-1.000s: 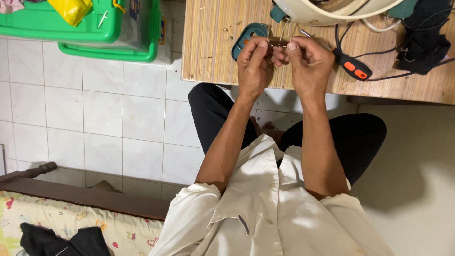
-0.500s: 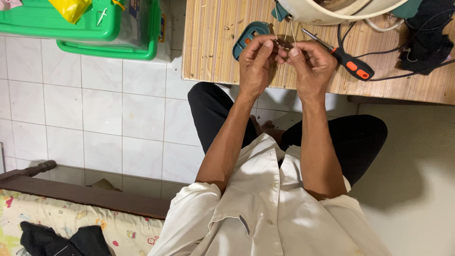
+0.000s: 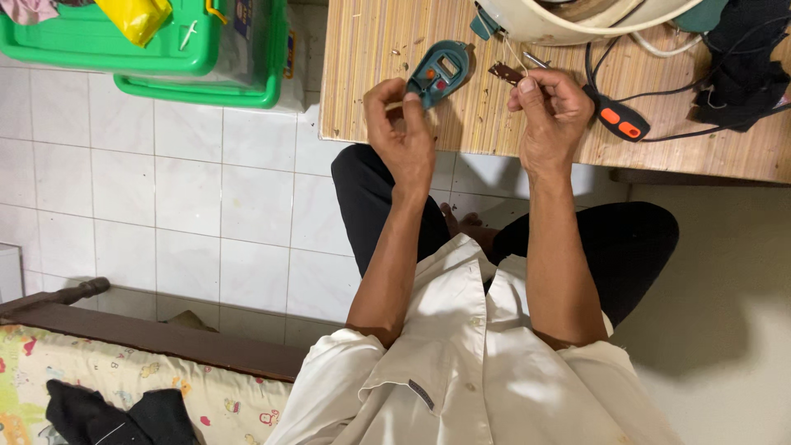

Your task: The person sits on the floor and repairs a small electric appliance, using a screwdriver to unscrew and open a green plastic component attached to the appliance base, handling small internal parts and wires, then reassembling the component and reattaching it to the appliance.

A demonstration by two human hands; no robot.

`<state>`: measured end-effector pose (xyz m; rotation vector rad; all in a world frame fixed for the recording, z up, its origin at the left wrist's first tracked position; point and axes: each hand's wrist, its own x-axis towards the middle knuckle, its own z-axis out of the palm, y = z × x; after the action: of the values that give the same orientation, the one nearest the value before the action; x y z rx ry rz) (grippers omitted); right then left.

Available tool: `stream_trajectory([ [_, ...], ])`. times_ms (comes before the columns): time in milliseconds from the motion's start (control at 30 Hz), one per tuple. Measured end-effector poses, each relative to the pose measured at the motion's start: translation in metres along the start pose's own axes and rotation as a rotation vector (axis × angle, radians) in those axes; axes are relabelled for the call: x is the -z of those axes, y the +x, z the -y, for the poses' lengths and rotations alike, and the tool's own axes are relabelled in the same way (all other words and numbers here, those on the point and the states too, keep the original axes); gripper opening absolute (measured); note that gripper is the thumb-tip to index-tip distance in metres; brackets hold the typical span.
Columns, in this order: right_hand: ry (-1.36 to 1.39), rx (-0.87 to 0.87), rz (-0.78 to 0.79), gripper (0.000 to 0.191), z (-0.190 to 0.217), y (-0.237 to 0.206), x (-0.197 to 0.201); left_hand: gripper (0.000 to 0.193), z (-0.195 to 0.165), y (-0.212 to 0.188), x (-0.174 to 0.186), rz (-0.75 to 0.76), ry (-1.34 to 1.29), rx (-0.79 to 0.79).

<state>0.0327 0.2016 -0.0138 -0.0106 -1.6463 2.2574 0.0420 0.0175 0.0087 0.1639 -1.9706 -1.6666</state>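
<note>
My left hand (image 3: 401, 130) is raised over the near edge of the wooden table (image 3: 371, 66), fingers pinched on a small thin piece that I cannot make out clearly. It sits just below a teal panel with buttons (image 3: 437, 73) lying on the table. My right hand (image 3: 550, 111) pinches a thin pale wire (image 3: 512, 54) that runs up to a round cream appliance (image 3: 577, 18). A small brown part (image 3: 503, 72) hangs by that wire next to my right fingers. A screwdriver with a black and orange handle (image 3: 614, 118) lies just right of my right hand.
Black cables and a dark cloth (image 3: 746, 62) lie at the table's right end. Green plastic crates (image 3: 165, 49) with a yellow bag (image 3: 136, 18) stand on the white tiled floor at the left. A wooden bed frame (image 3: 148, 338) with a patterned mattress is at the lower left.
My two hands were together over the table edge, both on the small part. Now they are apart: the left has moved left, the right stays with the wire.
</note>
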Motion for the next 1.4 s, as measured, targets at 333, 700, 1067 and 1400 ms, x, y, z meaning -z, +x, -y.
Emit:
stream_trajectory([
  [333, -0.051, -0.023, 0.025, 0.006, 0.003, -0.004, -0.003, 0.076, 0.012, -0.001, 0.003, 0.207, 0.509, -0.124],
  [700, -0.089, -0.018, 0.068, 0.007, 0.004, -0.006, -0.006, 0.065, 0.004, -0.013, 0.005, 0.262, 0.112, -0.131],
  [1067, -0.144, -0.021, 0.048, 0.009, 0.010, -0.006, -0.012, 0.068, -0.003, -0.020, -0.012, 0.266, 0.029, -0.218],
  [1400, -0.171, 0.008, 0.098, 0.006, 0.014, -0.005, -0.015, 0.068, 0.005, -0.019, -0.016, 0.264, -0.004, -0.219],
])
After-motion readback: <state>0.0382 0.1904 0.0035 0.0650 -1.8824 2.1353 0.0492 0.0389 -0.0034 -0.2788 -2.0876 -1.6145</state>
